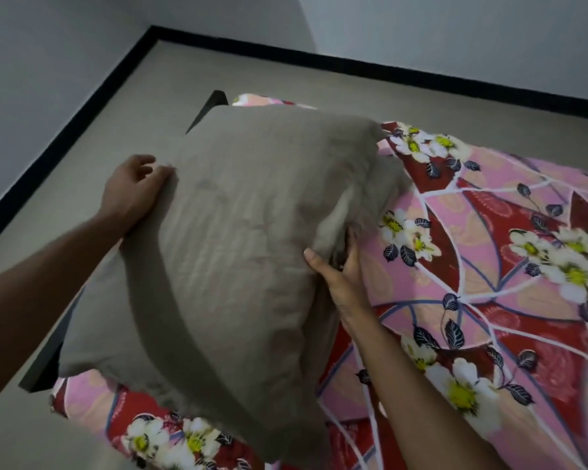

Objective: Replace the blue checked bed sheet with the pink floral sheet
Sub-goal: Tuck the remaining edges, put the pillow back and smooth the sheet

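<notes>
The pink floral sheet (482, 266), pink and red with white flowers, covers the mattress from the middle to the right edge of the head view. A large grey pillow (224, 239) is held over the left end of the bed. My left hand (133, 191) presses against the pillow's left edge with fingers spread. My right hand (340, 269) grips the pillow's right edge, thumb on top and fingers tucked under the fabric. The blue checked sheet is not in view.
A dark bed frame edge (41, 371) shows at the lower left and a dark corner (211, 106) behind the pillow. Beige floor (82, 147) runs along the left and far sides, bounded by a black skirting (48, 154) and white walls.
</notes>
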### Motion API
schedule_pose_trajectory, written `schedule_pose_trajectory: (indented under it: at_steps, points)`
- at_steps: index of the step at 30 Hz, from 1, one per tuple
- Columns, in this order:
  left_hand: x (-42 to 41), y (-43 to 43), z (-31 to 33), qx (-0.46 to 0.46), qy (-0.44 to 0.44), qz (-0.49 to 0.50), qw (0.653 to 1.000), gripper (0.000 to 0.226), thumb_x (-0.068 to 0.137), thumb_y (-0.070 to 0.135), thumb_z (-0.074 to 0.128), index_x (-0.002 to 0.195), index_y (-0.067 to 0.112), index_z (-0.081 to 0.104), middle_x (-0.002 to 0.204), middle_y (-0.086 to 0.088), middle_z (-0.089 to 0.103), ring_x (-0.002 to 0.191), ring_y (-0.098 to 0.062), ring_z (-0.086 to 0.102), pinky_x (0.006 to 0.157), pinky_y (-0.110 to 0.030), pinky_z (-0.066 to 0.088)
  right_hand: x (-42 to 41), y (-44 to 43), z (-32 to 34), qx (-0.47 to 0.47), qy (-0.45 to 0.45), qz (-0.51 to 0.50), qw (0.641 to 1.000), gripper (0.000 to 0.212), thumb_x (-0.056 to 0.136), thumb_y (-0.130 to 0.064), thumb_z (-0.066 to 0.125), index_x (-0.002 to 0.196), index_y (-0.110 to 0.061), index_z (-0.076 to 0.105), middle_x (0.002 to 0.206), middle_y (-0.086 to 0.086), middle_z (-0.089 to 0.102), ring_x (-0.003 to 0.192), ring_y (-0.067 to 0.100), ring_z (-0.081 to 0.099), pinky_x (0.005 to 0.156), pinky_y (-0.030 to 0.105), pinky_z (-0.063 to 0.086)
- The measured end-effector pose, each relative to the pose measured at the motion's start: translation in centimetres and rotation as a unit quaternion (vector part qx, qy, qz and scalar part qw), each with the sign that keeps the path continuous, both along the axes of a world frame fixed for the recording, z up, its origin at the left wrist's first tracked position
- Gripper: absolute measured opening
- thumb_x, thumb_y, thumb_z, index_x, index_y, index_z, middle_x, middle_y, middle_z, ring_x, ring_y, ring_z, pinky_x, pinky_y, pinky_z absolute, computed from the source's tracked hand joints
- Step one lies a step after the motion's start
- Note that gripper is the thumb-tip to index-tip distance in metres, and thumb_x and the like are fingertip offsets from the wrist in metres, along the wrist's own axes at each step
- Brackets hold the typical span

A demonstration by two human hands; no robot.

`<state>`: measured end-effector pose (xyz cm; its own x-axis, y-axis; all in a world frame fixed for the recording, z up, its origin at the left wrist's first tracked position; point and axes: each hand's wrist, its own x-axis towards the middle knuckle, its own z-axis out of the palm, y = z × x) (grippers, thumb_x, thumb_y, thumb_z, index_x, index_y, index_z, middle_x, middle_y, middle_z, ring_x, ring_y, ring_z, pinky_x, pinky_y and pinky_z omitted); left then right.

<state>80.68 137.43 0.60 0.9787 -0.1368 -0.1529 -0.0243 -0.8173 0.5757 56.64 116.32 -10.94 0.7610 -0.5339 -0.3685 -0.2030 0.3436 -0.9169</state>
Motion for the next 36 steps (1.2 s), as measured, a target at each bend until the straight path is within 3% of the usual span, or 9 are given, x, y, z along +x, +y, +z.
schedule_pose_trajectory:
  at_steps: [3,10,14,19,22,26,30,33,36]
  points:
    - [-2.7,-3.6,0.2,0.085,-0.072,-0.107,0.988,0.051,0.093,0.054,0.057,0.135,0.025,0.054,0.136,-0.008,0.058,0.123,-0.03,0.054,0.102,-0.045,0.044,-1.4,-1.2,0.6,-0.055,0.031,0.061,0.996,0.12,0.058,-0.07,0.085,0.156,-0.041,0.021,0.16,-0.012,0.033,0.143,0.011,0.039,0.116,0.042,0.039]
    - [-16.3,-20.1,-3.8,0.121,-0.233,-0.347,0.9,0.048,0.086,0.047,0.055,0.121,0.015,0.063,0.131,-0.01,0.061,0.119,-0.03,0.055,0.106,-0.047,0.035,-10.4,-10.4,-1.7,-0.252,0.109,0.107,0.956,0.065,0.096,-0.046,0.061,0.153,-0.03,0.035,0.148,-0.004,0.046,0.135,0.015,0.046,0.109,0.04,0.043]
    - [-21.5,-28.5,-10.7,0.108,-0.166,-0.451,0.87,0.051,0.085,0.042,0.05,0.12,0.008,0.064,0.127,-0.014,0.063,0.113,-0.035,0.061,0.098,-0.048,0.045,-14.1,-18.1,-5.1,-0.393,0.134,0.117,0.902,0.048,0.099,-0.031,0.058,0.145,-0.021,0.048,0.142,0.001,0.053,0.133,0.021,0.046,0.11,0.042,0.041]
    - [-22.0,-35.3,-18.1,0.176,-0.035,-0.447,0.876,0.078,0.088,0.055,0.032,0.156,0.015,0.029,0.163,-0.01,0.026,0.151,-0.029,0.022,0.121,-0.049,0.021,-12.4,-26.0,-9.7,-0.521,0.193,0.154,0.817,0.053,0.099,-0.042,0.036,0.143,-0.019,0.053,0.149,0.004,0.051,0.14,0.028,0.043,0.117,0.049,0.029]
    - [-19.7,-38.3,-21.3,0.175,-0.055,-0.429,0.884,0.085,0.088,0.058,0.015,0.157,0.009,0.021,0.164,-0.013,0.02,0.153,-0.029,0.014,0.124,-0.045,0.013,-9.6,-29.1,-11.4,-0.587,0.181,0.178,0.769,0.05,0.099,-0.041,0.034,0.14,-0.022,0.056,0.151,0.001,0.049,0.14,0.027,0.042,0.114,0.056,0.03]
    - [-15.5,-42.9,-24.8,0.158,-0.094,-0.431,0.883,0.073,0.098,0.058,0.015,0.159,0.017,0.013,0.167,-0.007,0.005,0.154,-0.026,0.004,0.124,-0.049,0.011,-3.6,-34.6,-13.8,-0.637,0.202,0.174,0.723,0.051,0.1,-0.042,0.038,0.15,-0.032,0.043,0.163,-0.007,0.031,0.149,0.019,0.027,0.12,0.059,0.011]
    - [-11.3,-50.1,-26.2,0.138,-0.166,-0.424,0.88,0.063,0.104,0.05,0.021,0.159,0.019,0.017,0.167,-0.007,0.01,0.154,-0.025,0.004,0.124,-0.051,0.002,1.5,-41.4,-15.4,-0.667,0.265,0.135,0.683,0.06,0.098,-0.051,0.022,0.156,-0.037,0.031,0.165,-0.006,0.025,0.151,0.018,0.024,0.12,0.055,0.013]
    - [-9.2,-55.1,-26.8,0.159,-0.194,-0.393,0.885,0.064,0.1,0.05,0.024,0.158,0.023,0.02,0.166,-0.005,0.015,0.153,-0.026,0.012,0.121,-0.055,0.007,4.1,-45.1,-15.8,-0.681,0.294,0.11,0.662,0.06,0.1,-0.051,0.016,0.157,-0.036,0.026,0.166,-0.005,0.023,0.152,0.019,0.022,0.121,0.052,0.011]
    - [-7.7,-59.0,-27.0,0.168,-0.206,-0.377,0.887,0.064,0.098,0.054,0.019,0.156,0.025,0.026,0.164,-0.004,0.022,0.152,-0.026,0.015,0.119,-0.06,0.005,6.9,-48.6,-15.7,-0.652,0.307,0.128,0.681,0.055,0.105,-0.045,0.022,0.158,-0.033,0.023,0.165,-0.004,0.025,0.151,0.021,0.022,0.122,0.052,0.01]
